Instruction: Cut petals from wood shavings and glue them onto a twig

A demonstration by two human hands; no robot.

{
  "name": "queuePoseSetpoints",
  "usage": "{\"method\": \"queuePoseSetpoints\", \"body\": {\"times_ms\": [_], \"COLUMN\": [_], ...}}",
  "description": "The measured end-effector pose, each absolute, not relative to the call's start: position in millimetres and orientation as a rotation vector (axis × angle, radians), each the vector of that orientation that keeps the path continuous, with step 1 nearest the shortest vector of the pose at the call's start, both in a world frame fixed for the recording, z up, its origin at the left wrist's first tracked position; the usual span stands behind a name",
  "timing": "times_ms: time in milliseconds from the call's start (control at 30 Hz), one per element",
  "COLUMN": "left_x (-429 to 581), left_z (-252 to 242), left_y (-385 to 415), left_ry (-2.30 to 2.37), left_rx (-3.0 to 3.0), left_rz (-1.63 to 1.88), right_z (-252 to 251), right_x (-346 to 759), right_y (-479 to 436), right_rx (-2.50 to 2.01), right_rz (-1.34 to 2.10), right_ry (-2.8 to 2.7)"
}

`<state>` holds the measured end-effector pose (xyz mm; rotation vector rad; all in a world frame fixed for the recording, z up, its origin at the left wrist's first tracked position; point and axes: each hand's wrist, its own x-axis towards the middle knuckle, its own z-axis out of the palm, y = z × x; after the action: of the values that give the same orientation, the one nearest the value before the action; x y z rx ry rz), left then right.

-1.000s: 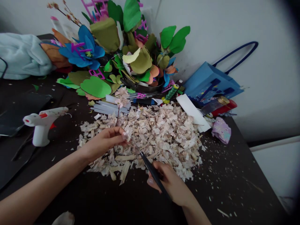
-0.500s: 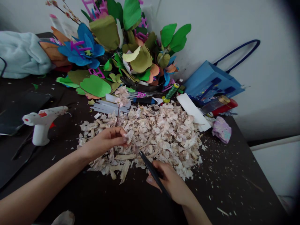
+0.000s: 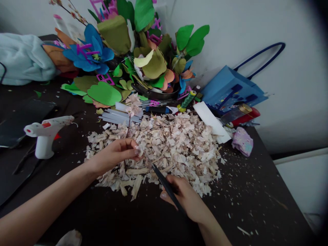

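Note:
My left hand (image 3: pixel 119 152) is closed in a pinch on a small pale petal-like scrap (image 3: pixel 140 150), above a heap of dry cream and pinkish scraps (image 3: pixel 179 143). A thin dark stem with a pale pink flower (image 3: pixel 133 105) rises just behind its fingers; whether the hand also grips this stem I cannot tell. Lower right, my right hand (image 3: pixel 183 196) is wrapped round a long slim black tool (image 3: pixel 167 188). The tool's narrow tip points up and left, a short gap from the scrap. Its exact kind does not show clearly.
On the left stands a white glue gun (image 3: pixel 44 136). Glue sticks (image 3: pixel 119 118) and a green thread spool (image 3: pixel 188 99) lie behind the heap. Colourful cloth flowers (image 3: pixel 112 48) fill the back; a blue bag (image 3: pixel 232 89) and a white strip (image 3: pixel 212 123) are at right.
The pale scrap has turned slightly in my left fingers. Both hands and the black tool keep almost the same places.

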<state>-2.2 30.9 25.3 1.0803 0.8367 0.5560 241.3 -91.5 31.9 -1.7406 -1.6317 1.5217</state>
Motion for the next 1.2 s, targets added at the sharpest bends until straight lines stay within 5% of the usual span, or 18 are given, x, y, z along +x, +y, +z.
{"method": "queuePoseSetpoints", "body": {"times_ms": [1200], "left_x": [-5.7], "left_z": [21.0], "left_y": [32.9], "left_ry": [0.819], "left_rx": [1.142], "left_rz": [0.553], "right_z": [31.1], "right_x": [242.9], "right_y": [-89.3], "right_rx": [-1.733], "right_rz": [1.562], "right_ry": [-1.573]}}
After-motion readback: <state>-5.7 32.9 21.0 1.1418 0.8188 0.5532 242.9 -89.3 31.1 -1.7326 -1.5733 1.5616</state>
